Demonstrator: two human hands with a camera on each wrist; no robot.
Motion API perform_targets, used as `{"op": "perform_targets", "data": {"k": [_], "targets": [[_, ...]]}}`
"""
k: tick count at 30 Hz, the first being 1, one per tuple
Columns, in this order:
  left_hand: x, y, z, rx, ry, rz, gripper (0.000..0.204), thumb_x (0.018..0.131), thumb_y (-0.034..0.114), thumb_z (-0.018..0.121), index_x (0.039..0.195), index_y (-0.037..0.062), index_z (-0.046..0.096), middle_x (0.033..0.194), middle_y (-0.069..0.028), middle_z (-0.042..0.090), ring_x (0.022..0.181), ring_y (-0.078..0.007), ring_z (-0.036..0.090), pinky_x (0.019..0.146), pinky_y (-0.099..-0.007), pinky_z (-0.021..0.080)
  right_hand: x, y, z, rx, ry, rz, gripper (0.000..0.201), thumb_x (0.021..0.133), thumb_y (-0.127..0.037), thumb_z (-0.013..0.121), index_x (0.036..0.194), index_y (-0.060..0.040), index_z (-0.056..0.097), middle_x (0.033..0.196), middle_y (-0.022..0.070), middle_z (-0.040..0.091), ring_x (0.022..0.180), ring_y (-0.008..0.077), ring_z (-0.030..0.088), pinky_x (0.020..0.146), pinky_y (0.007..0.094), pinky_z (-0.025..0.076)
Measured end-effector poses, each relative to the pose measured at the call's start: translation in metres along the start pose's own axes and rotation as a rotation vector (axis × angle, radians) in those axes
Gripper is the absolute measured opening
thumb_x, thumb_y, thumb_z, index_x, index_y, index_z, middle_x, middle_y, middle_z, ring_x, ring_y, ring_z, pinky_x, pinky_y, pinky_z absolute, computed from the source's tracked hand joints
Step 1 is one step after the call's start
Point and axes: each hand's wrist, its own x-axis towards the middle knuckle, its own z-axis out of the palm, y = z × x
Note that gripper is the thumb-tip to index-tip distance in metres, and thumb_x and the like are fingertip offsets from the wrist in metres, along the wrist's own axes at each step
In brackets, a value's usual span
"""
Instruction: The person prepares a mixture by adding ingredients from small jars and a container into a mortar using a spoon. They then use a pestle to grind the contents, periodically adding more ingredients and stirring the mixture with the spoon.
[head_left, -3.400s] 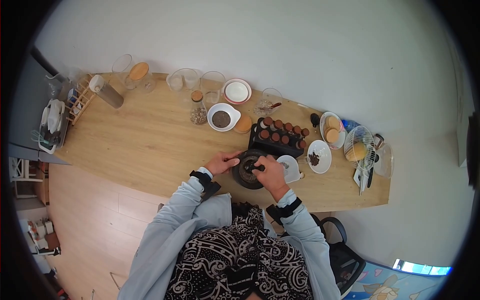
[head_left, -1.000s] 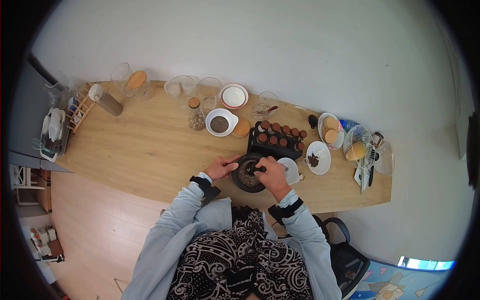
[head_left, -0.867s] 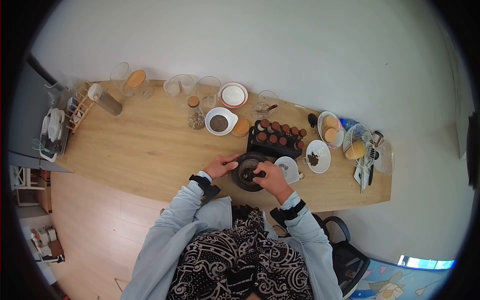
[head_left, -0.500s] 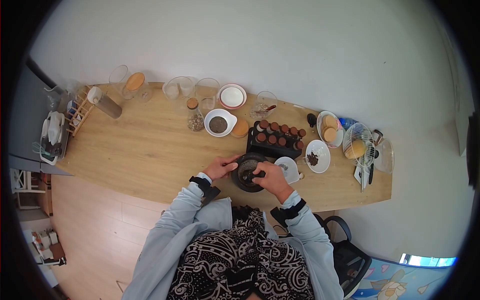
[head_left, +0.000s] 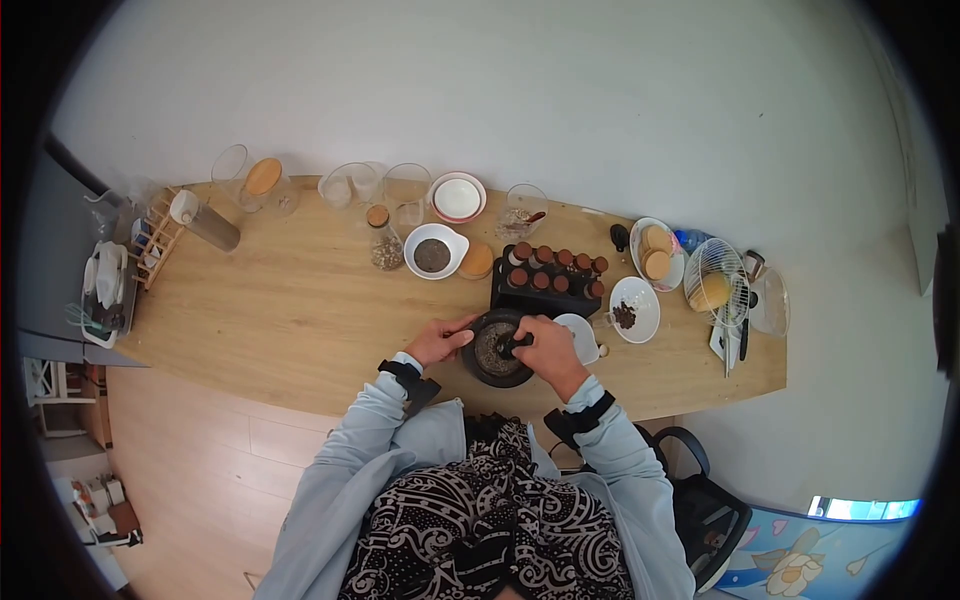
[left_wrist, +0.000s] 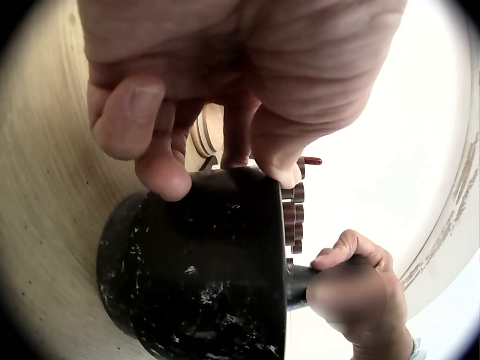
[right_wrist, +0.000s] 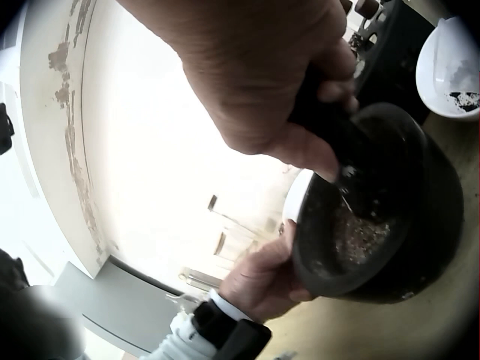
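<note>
A dark stone mortar (head_left: pixel 472 363) sits near the table's front edge, with coarse grey-brown grounds (right_wrist: pixel 352 236) in its bowl. My left hand (head_left: pixel 440 342) grips its left rim; in the left wrist view the thumb is at the lip and the fingers lie along the outer wall (left_wrist: pixel 217 262). Wrapped round the black pestle (left_wrist: pixel 298 283) is my right hand (head_left: pixel 552 354). The pestle's lower end (right_wrist: pixel 363 196) reaches down into the grounds, and the right hand hides most of its upper part.
Behind the mortar stands a black rack (head_left: pixel 545 298) of brown-capped spice jars. Right of it are a white spouted bowl (head_left: pixel 583 338) and a white bowl (head_left: pixel 645 305) with dark bits. A corked flask (head_left: pixel 386 250) and a bowl of dark powder (head_left: pixel 453 243) stand farther back.
The pestle has shifted about inside the mortar, from nearer the front to the middle of the bowl. The left hand keeps its grip on the mortar. The head view has tilted slightly.
</note>
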Motion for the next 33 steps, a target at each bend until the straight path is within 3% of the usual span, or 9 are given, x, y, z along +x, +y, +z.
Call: {"op": "perform_targets", "data": {"k": [2,6,8,15,17,21,23,26,33], "targets": [[0.000,-0.001,0.000,0.013,0.004,-0.004,0.047,0.093,0.028,0.061,0.137,0.0152,0.052,0.074,0.0047,0.058,0.055,-0.0043,0.045,0.052,-0.0209,0.041,0.003,-0.007,0.011,-0.016,0.170,-0.054,0.025,0.062,-0.016,0.076,0.081,-0.0113,0.061,0.081,0.0108,0.058,0.075,0.0341,0.061,0.065,0.0430,0.048],[-0.001,-0.002,0.000,-0.012,0.000,0.009,0.047,0.093,0.028,0.061,0.137,0.0141,0.052,0.079,0.0053,0.059,0.055,-0.0044,0.045,0.053,-0.0210,0.041,-0.007,-0.010,0.013,0.028,0.150,-0.107,0.026,0.061,-0.014,0.078,0.080,-0.0101,0.062,0.079,0.0102,0.059,0.074,0.0336,0.061,0.064,0.0419,0.048],[-0.001,0.003,0.002,-0.007,-0.009,0.010,0.048,0.093,0.028,0.062,0.137,0.0139,0.051,0.080,0.0054,0.060,0.056,-0.0046,0.045,0.053,-0.0210,0.041,-0.013,-0.003,0.003,-0.009,0.054,-0.109,0.026,0.063,-0.016,0.076,0.083,-0.0125,0.061,0.080,0.0105,0.058,0.071,0.0318,0.061,0.064,0.0431,0.048],[0.003,-0.008,-0.001,-0.010,0.011,0.028,0.048,0.092,0.028,0.062,0.137,0.0137,0.052,0.079,0.0049,0.060,0.055,-0.0051,0.046,0.052,-0.0211,0.041,-0.022,-0.005,0.003,-0.141,0.089,-0.089,0.024,0.064,-0.014,0.074,0.084,-0.0120,0.061,0.083,0.0105,0.058,0.072,0.0319,0.062,0.062,0.0428,0.049],[0.004,-0.007,-0.001,0.014,0.005,0.019,0.048,0.092,0.028,0.062,0.137,0.0134,0.052,0.078,0.0048,0.059,0.054,-0.0051,0.046,0.051,-0.0212,0.041,-0.016,-0.008,0.018,-0.113,0.212,-0.122,0.024,0.064,-0.015,0.077,0.082,-0.0125,0.060,0.080,0.0087,0.057,0.071,0.0322,0.061,0.062,0.0426,0.048],[0.002,-0.007,-0.001,-0.004,0.017,0.013,0.048,0.092,0.029,0.063,0.136,0.0128,0.052,0.076,0.0048,0.058,0.054,-0.0052,0.047,0.050,-0.0214,0.040,-0.012,-0.006,0.023,-0.055,0.233,-0.125,0.025,0.064,-0.015,0.077,0.083,-0.0130,0.060,0.083,0.0089,0.057,0.071,0.0324,0.061,0.062,0.0420,0.048],[0.002,-0.005,0.000,0.001,0.011,0.006,0.048,0.092,0.029,0.063,0.136,0.0127,0.052,0.075,0.0051,0.057,0.054,-0.0052,0.047,0.050,-0.0215,0.040,-0.015,0.001,0.016,0.014,0.115,-0.180,0.026,0.065,-0.016,0.077,0.084,-0.0127,0.060,0.082,0.0087,0.057,0.071,0.0330,0.061,0.062,0.0423,0.048],[0.002,-0.007,0.001,-0.019,0.013,0.012,0.049,0.092,0.030,0.063,0.136,0.0130,0.052,0.073,0.0059,0.055,0.054,-0.0051,0.047,0.050,-0.0217,0.040,-0.018,0.002,0.008,-0.106,0.151,-0.115,0.025,0.065,-0.015,0.077,0.082,-0.0120,0.060,0.080,0.0083,0.056,0.071,0.0332,0.060,0.061,0.0427,0.048],[0.000,-0.002,0.001,-0.029,0.001,0.011,0.047,0.093,0.029,0.062,0.136,0.0133,0.052,0.071,0.0069,0.052,0.054,-0.0047,0.047,0.050,-0.0211,0.039,-0.030,0.001,-0.003,-0.038,0.239,-0.094,0.024,0.065,-0.015,0.075,0.083,-0.0131,0.059,0.080,0.0075,0.056,0.072,0.0300,0.061,0.062,0.0417,0.048]]}}
